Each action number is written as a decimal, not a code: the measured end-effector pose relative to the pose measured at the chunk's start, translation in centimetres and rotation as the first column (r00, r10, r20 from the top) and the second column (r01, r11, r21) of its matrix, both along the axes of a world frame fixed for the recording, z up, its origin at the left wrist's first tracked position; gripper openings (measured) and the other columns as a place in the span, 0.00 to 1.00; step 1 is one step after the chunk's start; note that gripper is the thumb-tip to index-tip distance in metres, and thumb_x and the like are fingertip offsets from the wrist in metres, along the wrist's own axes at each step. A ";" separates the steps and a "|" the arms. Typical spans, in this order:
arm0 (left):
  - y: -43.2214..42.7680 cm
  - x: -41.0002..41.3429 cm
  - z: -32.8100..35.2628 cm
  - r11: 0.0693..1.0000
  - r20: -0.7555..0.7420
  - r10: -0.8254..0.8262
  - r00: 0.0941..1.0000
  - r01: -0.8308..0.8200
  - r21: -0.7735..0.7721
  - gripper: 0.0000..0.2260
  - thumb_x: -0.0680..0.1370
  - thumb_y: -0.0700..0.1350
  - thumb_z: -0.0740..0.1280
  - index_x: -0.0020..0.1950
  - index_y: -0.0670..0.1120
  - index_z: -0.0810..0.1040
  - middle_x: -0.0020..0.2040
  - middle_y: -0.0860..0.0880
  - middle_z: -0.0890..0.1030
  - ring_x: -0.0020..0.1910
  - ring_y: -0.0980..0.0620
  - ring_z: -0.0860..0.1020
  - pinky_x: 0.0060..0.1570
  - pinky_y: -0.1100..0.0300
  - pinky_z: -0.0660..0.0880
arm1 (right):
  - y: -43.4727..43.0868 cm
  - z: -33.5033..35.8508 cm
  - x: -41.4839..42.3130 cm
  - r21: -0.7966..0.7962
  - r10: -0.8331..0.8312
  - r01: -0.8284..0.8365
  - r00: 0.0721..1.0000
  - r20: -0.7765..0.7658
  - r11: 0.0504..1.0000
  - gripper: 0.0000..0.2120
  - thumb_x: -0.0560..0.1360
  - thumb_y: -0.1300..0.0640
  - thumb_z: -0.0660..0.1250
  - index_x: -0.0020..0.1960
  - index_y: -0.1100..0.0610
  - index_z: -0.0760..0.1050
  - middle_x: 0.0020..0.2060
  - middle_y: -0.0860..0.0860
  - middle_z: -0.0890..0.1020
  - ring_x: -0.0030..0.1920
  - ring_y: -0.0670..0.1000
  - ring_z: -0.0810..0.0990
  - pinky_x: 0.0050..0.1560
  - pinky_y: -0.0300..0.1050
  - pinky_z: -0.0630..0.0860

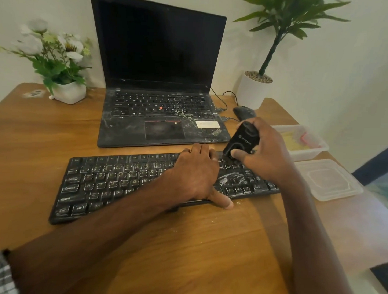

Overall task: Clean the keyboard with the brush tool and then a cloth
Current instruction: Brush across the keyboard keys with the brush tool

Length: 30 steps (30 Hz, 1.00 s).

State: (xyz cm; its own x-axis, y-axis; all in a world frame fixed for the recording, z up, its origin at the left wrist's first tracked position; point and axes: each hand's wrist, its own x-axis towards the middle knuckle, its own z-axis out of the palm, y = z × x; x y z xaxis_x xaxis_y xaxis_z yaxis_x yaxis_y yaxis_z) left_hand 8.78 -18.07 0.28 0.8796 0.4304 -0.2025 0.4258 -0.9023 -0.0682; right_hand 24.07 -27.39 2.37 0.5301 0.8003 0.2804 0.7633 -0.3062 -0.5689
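A dusty black keyboard (112,181) lies on the wooden table (196,246) in front of me. My left hand (195,173) lies flat across its right-middle part, fingers stretched to the far edge and thumb at the near edge. My right hand (263,153) grips a black brush tool (241,140), tilted, with its lower end touching the keys at the keyboard's far right. White smears cover many keys. A yellow cloth (292,140) lies in a clear tub at the right.
An open black laptop (160,84) with a dusty deck stands behind the keyboard. A black mouse (243,112) and cables lie by its right side. A clear tub (307,150) and its lid (328,180) sit at the right edge. Potted flowers (59,60) and a plant (256,87) stand at the back. Crumbs dot the table.
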 end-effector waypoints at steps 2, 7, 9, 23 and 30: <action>0.0 0.0 0.1 1.000 -0.005 0.003 1.000 -0.003 -0.007 0.62 0.66 0.80 0.65 0.83 0.38 0.53 0.78 0.38 0.63 0.76 0.39 0.63 0.73 0.44 0.66 | -0.1 0.1 0.3 0.050 -0.030 0.032 0.999 -0.032 0.998 0.30 0.68 0.58 0.81 0.65 0.52 0.71 0.49 0.46 0.80 0.51 0.49 0.80 0.50 0.45 0.81; 0.0 -0.2 0.3 1.000 0.009 0.003 1.000 -0.003 -0.020 0.61 0.66 0.81 0.64 0.83 0.39 0.53 0.79 0.39 0.63 0.77 0.39 0.63 0.72 0.43 0.67 | 0.0 -0.3 0.7 0.071 -0.067 0.064 0.997 0.032 0.995 0.30 0.68 0.58 0.80 0.65 0.53 0.71 0.50 0.48 0.81 0.52 0.51 0.80 0.44 0.39 0.76; 0.2 -0.5 0.4 0.998 0.032 0.002 0.999 0.000 -0.057 0.60 0.66 0.81 0.64 0.84 0.41 0.53 0.80 0.40 0.61 0.78 0.40 0.61 0.73 0.43 0.66 | 0.3 -0.4 0.2 0.061 -0.034 0.030 0.997 0.067 0.998 0.29 0.68 0.57 0.80 0.65 0.52 0.71 0.50 0.49 0.81 0.51 0.52 0.81 0.48 0.47 0.80; 4.1 -9.8 1.0 0.998 0.026 -0.027 0.999 0.028 -0.054 0.59 0.67 0.83 0.56 0.86 0.47 0.45 0.86 0.50 0.51 0.82 0.48 0.57 0.76 0.47 0.62 | 0.1 -0.2 -1.9 0.068 -0.099 0.094 0.993 0.069 0.993 0.28 0.68 0.58 0.78 0.64 0.49 0.70 0.45 0.45 0.80 0.49 0.51 0.82 0.50 0.54 0.82; 4.3 -9.4 0.1 0.997 0.081 -0.036 0.996 0.042 -0.063 0.58 0.68 0.83 0.59 0.85 0.46 0.49 0.85 0.48 0.54 0.81 0.46 0.58 0.77 0.46 0.63 | 1.5 -0.2 -4.8 0.021 -0.017 0.018 0.999 -0.048 1.000 0.30 0.69 0.58 0.80 0.66 0.53 0.70 0.50 0.46 0.80 0.49 0.45 0.81 0.40 0.37 0.79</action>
